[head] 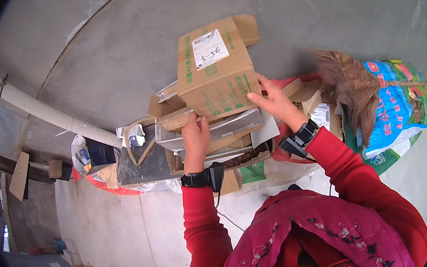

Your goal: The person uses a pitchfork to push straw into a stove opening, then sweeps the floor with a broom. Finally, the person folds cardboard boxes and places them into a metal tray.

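Note:
A brown cardboard box (213,88) with green print and a white label stands tilted on a pile of other cartons. Against its right side rests my right hand (274,97), thumb on the near face and fingers behind the edge. My left hand (196,136) has its thumb and fingers at the box's lower left corner, by a loose cardboard flap; its exact grip is hard to tell. Under the box sits a grey-white open carton (233,125), and lower still a larger carton (174,164) holds flattened cardboard and something dark brown.
A brown fibre broom (349,84) leans over a blue printed sack (400,105) at the right. Another labelled carton (334,115) stands beside them. Leftward are a beige hose loop (129,146), an open box of small items (94,151) and a white pipe (45,113) along the grey wall.

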